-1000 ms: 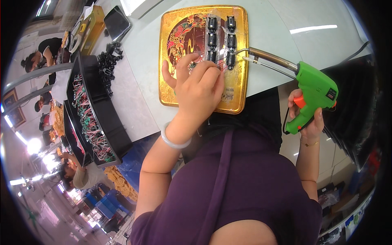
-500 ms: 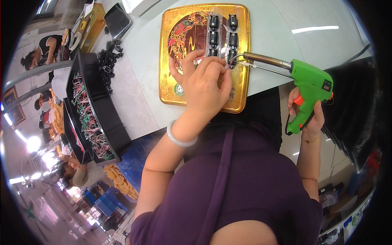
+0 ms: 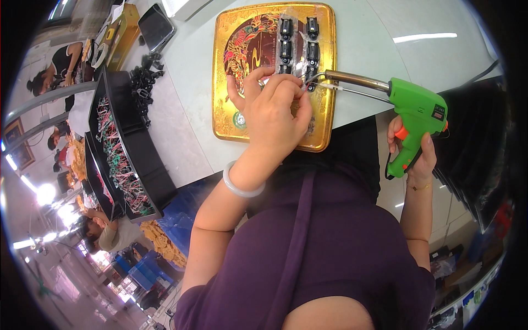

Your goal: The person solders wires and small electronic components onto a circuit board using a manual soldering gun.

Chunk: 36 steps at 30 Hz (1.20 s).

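Observation:
A gold tin (image 3: 228,124) with a red and brown pattern lies on the pale table. Two columns of small black plastic parts (image 3: 285,49) sit on clear tape strips on its right half. My left hand (image 3: 275,115) is over the tin's lower middle, finger and thumb pinched at the lowest part of the right column; what they pinch is too small to make out. My right hand (image 3: 422,164) is wrapped round the handle of a green soldering gun (image 3: 417,102). Its metal tip and thin feed tube reach left to that same part, close to my left fingertips.
On the left stands a black bin (image 3: 148,190) of red, white and green wires. Behind it lie a heap of black parts (image 3: 144,91) and a dark phone (image 3: 156,27). A power cord (image 3: 481,74) runs at the right. Other people sit working at the far left.
Almost nothing differs. The tin and the soldering gun appear shifted very slightly left and up in the picture; both hands keep their holds.

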Available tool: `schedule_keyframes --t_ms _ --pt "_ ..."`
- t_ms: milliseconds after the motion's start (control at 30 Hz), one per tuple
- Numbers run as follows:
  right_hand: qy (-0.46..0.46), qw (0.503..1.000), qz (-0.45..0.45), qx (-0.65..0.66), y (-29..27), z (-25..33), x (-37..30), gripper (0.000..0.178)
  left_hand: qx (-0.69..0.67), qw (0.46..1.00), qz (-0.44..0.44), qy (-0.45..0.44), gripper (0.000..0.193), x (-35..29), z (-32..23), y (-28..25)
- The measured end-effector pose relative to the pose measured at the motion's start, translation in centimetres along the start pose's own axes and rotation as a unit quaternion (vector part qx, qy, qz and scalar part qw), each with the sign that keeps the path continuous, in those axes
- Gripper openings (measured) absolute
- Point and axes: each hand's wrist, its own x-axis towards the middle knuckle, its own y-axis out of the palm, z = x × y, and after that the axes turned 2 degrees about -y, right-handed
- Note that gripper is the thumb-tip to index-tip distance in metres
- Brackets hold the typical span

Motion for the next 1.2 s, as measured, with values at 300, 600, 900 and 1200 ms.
schedule_keyframes --t_ms 300,600,900,1200 --pt "0.004 0.998 -0.033 -0.058 0.1 -0.1 -0.2 0.054 -0.013 1.0 0.016 -0.011 0.013 0.3 -0.1 -0.1" --pt "0.005 0.998 -0.027 -0.063 0.0 0.0 -0.8 0.048 -0.008 1.0 0.02 -0.014 0.012 0.4 -0.2 -0.1" --pt "0.004 0.994 -0.065 -0.084 0.7 -0.3 -1.1 0.049 -0.012 0.999 0.027 -0.022 0.013 0.4 -0.2 -0.1" --pt "-0.017 0.997 -0.024 -0.067 0.5 -0.3 -1.0 0.051 0.003 0.998 0.046 -0.038 0.008 0.5 -0.3 -0.4"
